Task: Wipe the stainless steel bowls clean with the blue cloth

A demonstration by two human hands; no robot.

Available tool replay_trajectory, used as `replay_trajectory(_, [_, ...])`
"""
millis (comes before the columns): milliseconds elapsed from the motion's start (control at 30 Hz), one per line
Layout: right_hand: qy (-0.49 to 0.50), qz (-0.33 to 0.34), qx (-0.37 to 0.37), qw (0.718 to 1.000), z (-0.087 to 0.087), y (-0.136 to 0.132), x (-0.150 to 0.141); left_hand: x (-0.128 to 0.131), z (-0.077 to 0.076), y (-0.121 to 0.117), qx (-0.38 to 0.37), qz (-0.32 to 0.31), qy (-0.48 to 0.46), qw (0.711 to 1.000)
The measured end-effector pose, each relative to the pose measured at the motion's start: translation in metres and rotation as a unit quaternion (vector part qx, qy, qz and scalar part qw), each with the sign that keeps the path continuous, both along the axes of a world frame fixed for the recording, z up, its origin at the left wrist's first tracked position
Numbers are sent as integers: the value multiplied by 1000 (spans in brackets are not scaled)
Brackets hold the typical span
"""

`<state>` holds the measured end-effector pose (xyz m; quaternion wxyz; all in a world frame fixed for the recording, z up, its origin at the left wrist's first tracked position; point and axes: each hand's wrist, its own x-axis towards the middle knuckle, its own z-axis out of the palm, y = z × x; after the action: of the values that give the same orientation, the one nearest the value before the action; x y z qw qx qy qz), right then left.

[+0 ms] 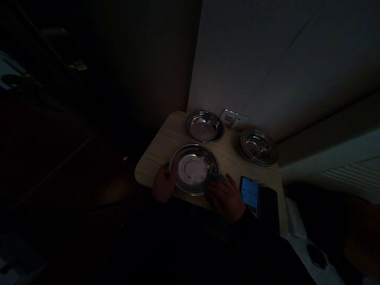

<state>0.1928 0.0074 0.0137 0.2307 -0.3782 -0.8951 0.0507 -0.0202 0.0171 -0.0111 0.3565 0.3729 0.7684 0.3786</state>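
A round steel plate (pixel 194 168) lies at the near edge of a small light wooden table (pixel 154 158). My left hand (pixel 162 183) grips the plate's left rim with the fingers curled round it. My right hand (pixel 226 197) presses a teal cloth (pixel 214 178) against the plate's right inner edge, fingers closed on the cloth. The room is very dark.
Two more steel plates stand farther back, one (pixel 204 126) near the wall and one (pixel 259 147) to the right. A lit phone (pixel 249 194) lies by my right hand. A wall socket (pixel 233 118) sits behind the plates. Darkness fills the left side.
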Motion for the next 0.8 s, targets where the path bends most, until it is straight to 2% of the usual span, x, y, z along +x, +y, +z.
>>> replay_trajectory(200, [-18,11,-21,1000,5,-5,-6,23,-4,-15,65,2,37,997])
replay_trajectory(400, [-71,4,-44,996,14,-1,-2,30,5,-14,16,6,79,997])
replay_trajectory(600, [-51,-9,-40,998,2,-6,-51,35,7,-12,-16,8,105,994])
replay_trajectory(667, [-42,-15,-31,999,-1,-7,-59,35,6,-12,-32,8,109,994])
replay_trajectory(800, [-44,-1,-7,999,0,-7,-39,32,6,-13,-11,0,101,995])
